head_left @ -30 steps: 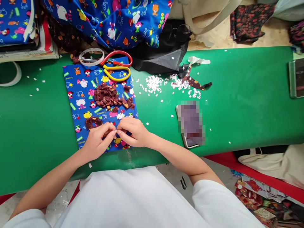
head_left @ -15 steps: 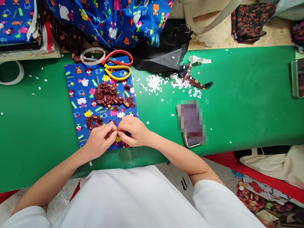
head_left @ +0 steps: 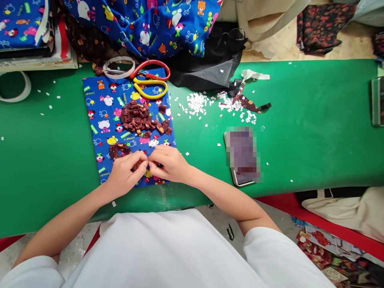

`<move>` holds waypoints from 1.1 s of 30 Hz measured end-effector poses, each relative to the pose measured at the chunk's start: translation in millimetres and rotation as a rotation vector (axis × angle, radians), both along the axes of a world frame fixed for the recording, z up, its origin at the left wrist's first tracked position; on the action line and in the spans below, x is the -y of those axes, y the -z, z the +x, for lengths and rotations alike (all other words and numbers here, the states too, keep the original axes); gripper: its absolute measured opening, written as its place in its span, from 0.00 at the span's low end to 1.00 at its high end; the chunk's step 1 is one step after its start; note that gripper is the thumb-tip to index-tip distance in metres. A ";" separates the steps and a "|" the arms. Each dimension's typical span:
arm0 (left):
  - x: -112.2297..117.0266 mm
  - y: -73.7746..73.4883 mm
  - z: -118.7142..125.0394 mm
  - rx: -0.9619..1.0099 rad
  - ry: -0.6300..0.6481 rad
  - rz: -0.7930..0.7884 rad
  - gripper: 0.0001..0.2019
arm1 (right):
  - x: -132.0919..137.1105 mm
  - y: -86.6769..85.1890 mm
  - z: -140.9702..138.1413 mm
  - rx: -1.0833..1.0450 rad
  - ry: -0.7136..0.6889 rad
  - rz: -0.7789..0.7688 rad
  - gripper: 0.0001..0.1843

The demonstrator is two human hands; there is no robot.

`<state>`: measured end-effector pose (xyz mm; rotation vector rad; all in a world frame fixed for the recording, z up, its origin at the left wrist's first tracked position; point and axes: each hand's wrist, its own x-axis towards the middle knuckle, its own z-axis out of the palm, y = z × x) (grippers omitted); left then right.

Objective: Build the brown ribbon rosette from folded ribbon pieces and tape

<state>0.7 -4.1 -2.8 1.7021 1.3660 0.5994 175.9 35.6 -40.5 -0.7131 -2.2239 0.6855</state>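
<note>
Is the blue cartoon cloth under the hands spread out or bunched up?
Spread out: the cloth lies flat on the green table, brown pieces piled on it.

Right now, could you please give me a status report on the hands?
Left hand and right hand pinched together, fingers tip to tip, item hidden. Over blue printed cloth, near brown fabric pieces. Scissors, phone stand apart.

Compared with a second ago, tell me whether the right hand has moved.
No: the right hand stays at the blue cloth's near edge, fingertips meeting the left hand.
</note>
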 end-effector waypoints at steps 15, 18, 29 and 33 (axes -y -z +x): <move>2.9 4.4 -0.8 0.258 -0.115 -0.164 0.08 | -2.4 -8.7 4.5 -0.027 -0.061 -0.270 0.09; 3.9 3.7 0.2 0.297 -0.133 -0.182 0.07 | -3.6 -11.0 4.9 -0.072 -0.066 -0.289 0.09; 4.2 4.5 -2.6 0.335 -0.045 -0.137 0.10 | -3.0 -14.8 4.6 -0.110 -0.056 -0.353 0.10; 3.9 4.4 -1.9 0.272 -0.017 -0.110 0.08 | -3.2 -14.0 4.5 -0.119 -0.054 -0.331 0.10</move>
